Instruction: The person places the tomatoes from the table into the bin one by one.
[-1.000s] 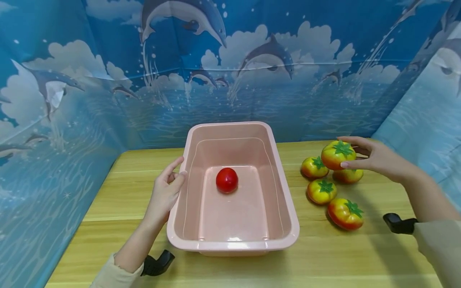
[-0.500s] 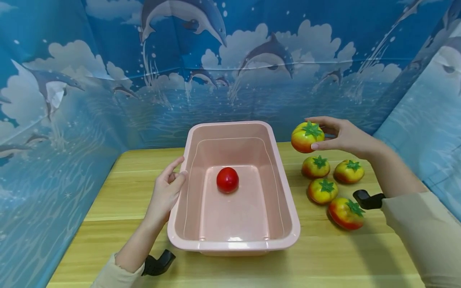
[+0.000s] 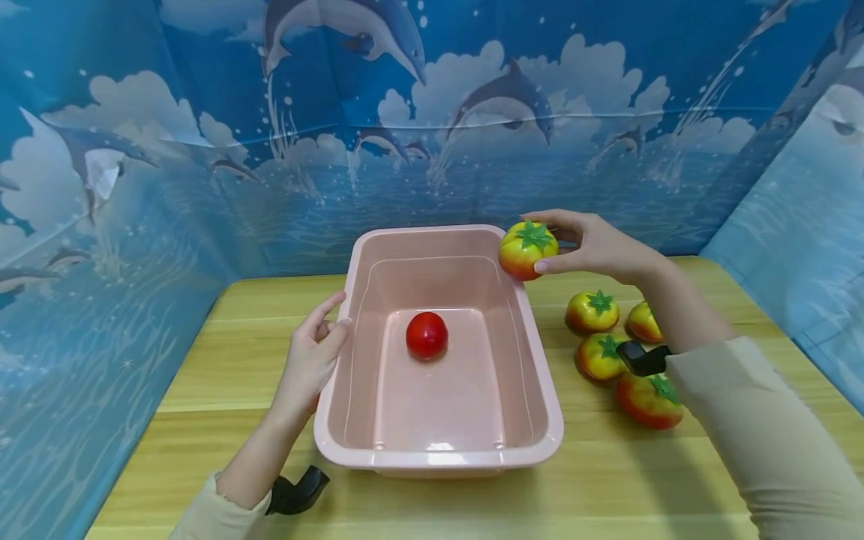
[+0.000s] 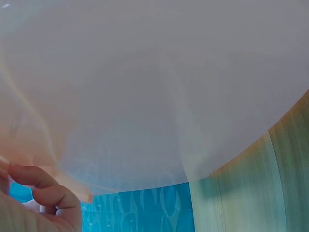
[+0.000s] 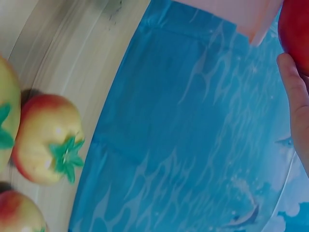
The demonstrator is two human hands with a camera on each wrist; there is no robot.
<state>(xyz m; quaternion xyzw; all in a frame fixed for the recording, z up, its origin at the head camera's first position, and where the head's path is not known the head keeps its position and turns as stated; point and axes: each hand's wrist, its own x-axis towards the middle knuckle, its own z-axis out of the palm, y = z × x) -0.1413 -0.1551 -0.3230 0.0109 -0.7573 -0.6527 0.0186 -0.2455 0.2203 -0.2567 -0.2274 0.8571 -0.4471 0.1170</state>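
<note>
My right hand (image 3: 594, 244) grips a yellow-and-red toy tomato (image 3: 529, 251) with a green leaf top. The tomato overlaps the far right corner of a pink plastic basin (image 3: 442, 459) in the head view; its red underside shows at the edge of the right wrist view. On the basin floor lies a round, glossy red thing (image 3: 427, 336), like a tomato with no leaf showing. At the basin's left rim my left hand (image 3: 307, 364) holds on, thumb over the edge and index finger stretched along it.
Several similar toy tomatoes (image 3: 592, 311) sit on the wooden table (image 3: 236, 345) right of the basin, partly hidden by the right forearm. A blue dolphin-print cloth (image 3: 297, 195) hangs behind the table and at both sides. Each wrist wears a black camera mount (image 3: 297, 491).
My right hand has carried the tomato leftward from above the group on the table to the basin's far right corner. The left hand and basin have barely moved.
</note>
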